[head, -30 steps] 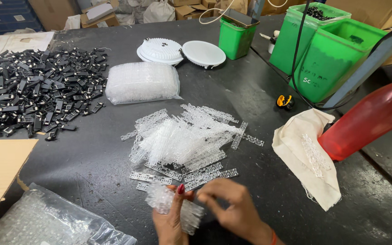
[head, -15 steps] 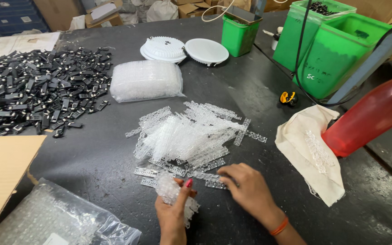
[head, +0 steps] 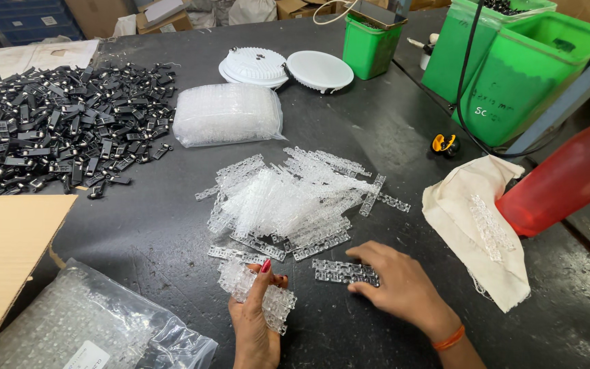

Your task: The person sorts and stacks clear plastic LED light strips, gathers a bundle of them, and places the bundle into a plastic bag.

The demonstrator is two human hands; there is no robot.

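My left hand (head: 257,321) grips a small stack of clear plastic lens strips (head: 254,290) near the table's front edge. My right hand (head: 394,283) rests flat on the dark table, its fingertips touching a single clear strip (head: 344,271) that lies just left of it. A loose pile of clear strips (head: 288,201) lies beyond both hands, in the middle of the table. Whether the right hand pinches the strip or only touches it I cannot tell.
A bag of clear strips (head: 228,114) lies farther back; a bubble-wrap bag (head: 83,321) and cardboard (head: 1,253) at front left. Black clips (head: 56,130) heap at left. White round covers (head: 285,67), green bins (head: 513,68), a red bottle (head: 568,178) and a cloth (head: 476,219) stand at right.
My right hand has left the stack in my left hand and moved right onto a single strip on the table. The left hand keeps its stack.
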